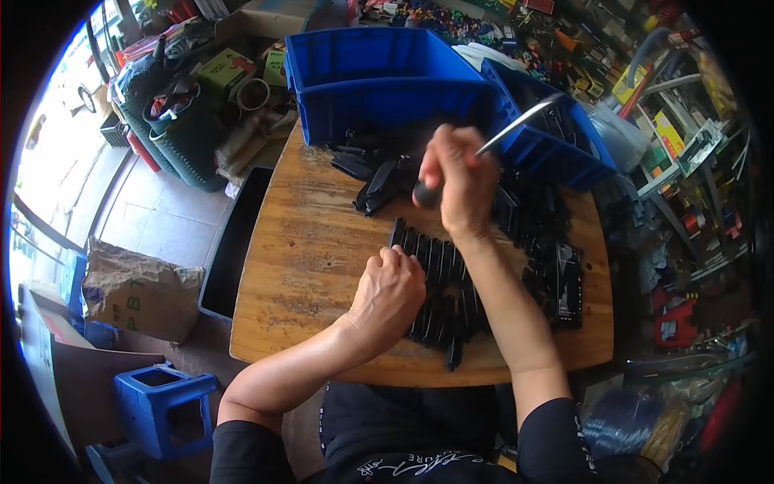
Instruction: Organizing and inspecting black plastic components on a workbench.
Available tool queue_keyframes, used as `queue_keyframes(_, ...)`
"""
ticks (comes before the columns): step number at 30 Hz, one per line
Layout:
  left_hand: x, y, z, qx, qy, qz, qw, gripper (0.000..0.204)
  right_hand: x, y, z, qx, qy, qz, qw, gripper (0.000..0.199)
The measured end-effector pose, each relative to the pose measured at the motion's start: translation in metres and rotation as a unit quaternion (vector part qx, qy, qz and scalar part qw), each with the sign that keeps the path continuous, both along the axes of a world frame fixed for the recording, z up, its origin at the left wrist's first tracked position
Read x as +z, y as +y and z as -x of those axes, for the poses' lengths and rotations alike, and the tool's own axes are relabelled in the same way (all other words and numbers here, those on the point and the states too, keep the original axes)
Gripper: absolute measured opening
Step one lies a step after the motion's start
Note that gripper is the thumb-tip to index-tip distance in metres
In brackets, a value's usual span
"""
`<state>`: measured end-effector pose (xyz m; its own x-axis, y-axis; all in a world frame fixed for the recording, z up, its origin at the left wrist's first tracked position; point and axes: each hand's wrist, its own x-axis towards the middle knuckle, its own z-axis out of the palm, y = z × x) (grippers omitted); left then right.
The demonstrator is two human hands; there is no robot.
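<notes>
The right hand (463, 173) clenches a screwdriver (517, 127) above the wooden table (294, 258), its shaft slanting forward and rightward out of the fist. The left hand (385, 286) curls at rowed black parts (438, 262); whether its fingers grip one, I cannot tell.

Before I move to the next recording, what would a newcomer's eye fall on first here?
Probably the right hand, above the middle of the wooden table, gripping a dark-handled tool whose shiny shaft points up and right. Next, the big blue bin at the table's far side, and the left hand at the row of black parts nearer the person.
</notes>
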<state>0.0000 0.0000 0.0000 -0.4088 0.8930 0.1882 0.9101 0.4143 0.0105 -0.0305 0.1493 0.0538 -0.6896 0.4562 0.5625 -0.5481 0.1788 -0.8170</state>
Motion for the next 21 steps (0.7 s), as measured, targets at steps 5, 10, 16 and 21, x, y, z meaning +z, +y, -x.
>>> queue_keyframes(5,0.000,-0.003,-0.005,-0.029,-0.004,-0.023,0.999,0.033,-0.055,-0.011,0.013,0.044,-0.109,0.043,0.992,0.025)
queue_keyframes(10,-0.007,-0.001,0.005,-0.042,0.010,-0.059,0.997,0.030,0.007,0.014,-0.016,-0.021,-0.084,0.047,0.995,0.025)
queue_keyframes(16,0.004,-0.007,0.023,-0.026,-0.036,0.008,0.999,0.014,0.024,0.052,-0.152,-0.006,-0.270,-0.068,0.960,0.013)
queue_keyframes(21,0.026,-0.006,0.049,0.070,-0.134,-0.257,0.955,0.017,-0.023,0.065,-0.274,-0.095,-0.391,0.009,0.915,0.034)
